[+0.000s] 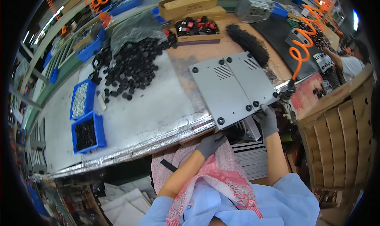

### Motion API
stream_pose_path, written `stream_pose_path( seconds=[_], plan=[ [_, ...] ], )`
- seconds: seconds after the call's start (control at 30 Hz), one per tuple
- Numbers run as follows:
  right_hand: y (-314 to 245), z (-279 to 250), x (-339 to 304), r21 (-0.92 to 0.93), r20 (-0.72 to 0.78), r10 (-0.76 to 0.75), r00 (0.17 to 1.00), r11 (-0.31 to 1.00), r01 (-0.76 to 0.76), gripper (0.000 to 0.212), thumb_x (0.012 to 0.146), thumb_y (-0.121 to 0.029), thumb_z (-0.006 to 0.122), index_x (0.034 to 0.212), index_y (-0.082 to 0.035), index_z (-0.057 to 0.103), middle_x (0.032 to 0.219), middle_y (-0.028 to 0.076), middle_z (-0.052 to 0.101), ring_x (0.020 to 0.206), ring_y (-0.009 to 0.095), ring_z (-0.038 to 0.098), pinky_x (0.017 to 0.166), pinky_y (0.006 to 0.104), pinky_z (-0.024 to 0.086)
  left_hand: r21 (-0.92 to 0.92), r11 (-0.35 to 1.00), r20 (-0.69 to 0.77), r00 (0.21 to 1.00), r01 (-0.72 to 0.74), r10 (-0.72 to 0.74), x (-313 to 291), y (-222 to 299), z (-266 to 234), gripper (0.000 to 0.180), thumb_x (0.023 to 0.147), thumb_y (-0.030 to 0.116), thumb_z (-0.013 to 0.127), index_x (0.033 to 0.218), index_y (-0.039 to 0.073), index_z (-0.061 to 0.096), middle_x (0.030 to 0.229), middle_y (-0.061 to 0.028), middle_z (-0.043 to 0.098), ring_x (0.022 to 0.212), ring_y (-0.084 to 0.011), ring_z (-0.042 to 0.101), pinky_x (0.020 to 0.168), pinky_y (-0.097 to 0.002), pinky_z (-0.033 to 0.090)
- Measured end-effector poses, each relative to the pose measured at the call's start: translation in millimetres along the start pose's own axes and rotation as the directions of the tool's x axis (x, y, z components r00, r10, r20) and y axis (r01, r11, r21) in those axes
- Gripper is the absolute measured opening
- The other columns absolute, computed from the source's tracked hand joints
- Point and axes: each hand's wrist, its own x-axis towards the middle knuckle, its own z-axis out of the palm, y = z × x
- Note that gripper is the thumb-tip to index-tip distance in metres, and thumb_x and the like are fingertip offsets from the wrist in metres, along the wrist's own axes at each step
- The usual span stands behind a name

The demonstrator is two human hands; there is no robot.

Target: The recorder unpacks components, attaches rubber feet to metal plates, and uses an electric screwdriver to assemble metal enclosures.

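Two flat grey metal panels with round black feet and slotted vents, the left panel [215, 91] and the right panel [253, 77], lie side by side at the table's front edge. My right hand [268, 121], in a grey glove, grips the front edge of the right panel, fingers by a black foot [256, 103]. Just below the front corner of the left panel is my left hand [209, 144], gloved too. Its fingers are curled and partly hidden, so what they hold cannot be made out. A grey metal part [251, 129] shows below the panels, between my hands.
Loose black round feet [132, 63] are heaped on the table. Blue bins of silver pieces [79, 100] and black screws [85, 135] stand left. Behind is a box of red and black parts [196, 28]. A screwdriver [288, 90] hangs from an orange coiled hose [299, 51]. Another person [352, 63] works far right.
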Motion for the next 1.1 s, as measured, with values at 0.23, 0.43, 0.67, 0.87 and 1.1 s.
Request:
stream_pose_path(
  seconds=[0.23,0.43,0.67,0.87,1.1],
  plan=[
    [-14.9,16.1,-48.1,0.241,0.298,0.114,0.948,0.952,-0.19,0.018,0.085,-0.021,0.061,0.098,-0.009,0.056,0.08,0.005,0.059,0.066,0.017,0.059,0.055,0.0313,0.048,-0.696,0.717,0.096,0.994,0.034,0.046,-79.1,122.6,30.5,0.06,0.083,0.04,0.068,0.127,0.005,0.046,0.117,-0.0115,0.059,0.104,-0.0254,0.06,0.086,-0.0371,0.053],
    [-28.3,58.0,-83.1,0.028,0.31,-0.055,0.949,0.998,0.049,0.021,0.085,-0.017,0.061,0.092,0.002,0.06,0.074,0.009,0.063,0.058,0.016,0.062,0.048,0.0272,0.049,-0.149,0.866,-0.517,0.784,-0.477,0.343,-101.0,237.7,33.0,0.036,0.087,0.024,0.065,0.116,0.005,0.055,0.096,-0.0037,0.063,0.079,-0.0139,0.062,0.063,-0.0274,0.052],
    [-41.7,85.9,-68.4,-0.759,0.549,-0.421,0.721,0.11,0.642,0.026,0.08,-0.016,0.057,0.105,-0.01,0.061,0.095,0.011,0.065,0.082,0.026,0.066,0.07,0.0374,0.053,0.899,0.307,-0.048,0.627,-0.311,0.778,-137.4,324.1,-1.2,0.018,0.088,0.016,0.063,0.095,-0.001,0.063,0.078,-0.0032,0.064,0.062,-0.0107,0.059,0.056,-0.024,0.047],
    [-33.6,87.5,-69.9,-0.505,0.696,-0.663,0.277,-0.177,0.845,0.026,0.075,-0.011,0.06,0.101,-0.012,0.059,0.111,0.012,0.057,0.091,0.032,0.061,0.073,0.0402,0.052,0.937,-0.306,0.344,0.594,-0.168,0.727,-73.7,323.7,35.6,0.01,0.076,0.016,0.065,0.085,0.013,0.066,0.095,-0.0041,0.064,0.09,-0.0262,0.058,0.08,-0.0406,0.044],
    [-53.1,67.4,-89.8,-0.5,0.763,-0.464,0.449,0.015,0.866,0.026,0.08,-0.016,0.058,0.104,-0.005,0.06,0.1,0.014,0.058,0.092,0.034,0.059,0.078,0.041,0.05,0.932,-0.344,0.359,0.398,-0.11,0.844,-52.3,308.5,-9.7,0.014,0.073,0.019,0.068,0.086,0.016,0.066,0.111,-0.0033,0.062,0.107,-0.0275,0.054,0.1,-0.0454,0.036]
  ],
)
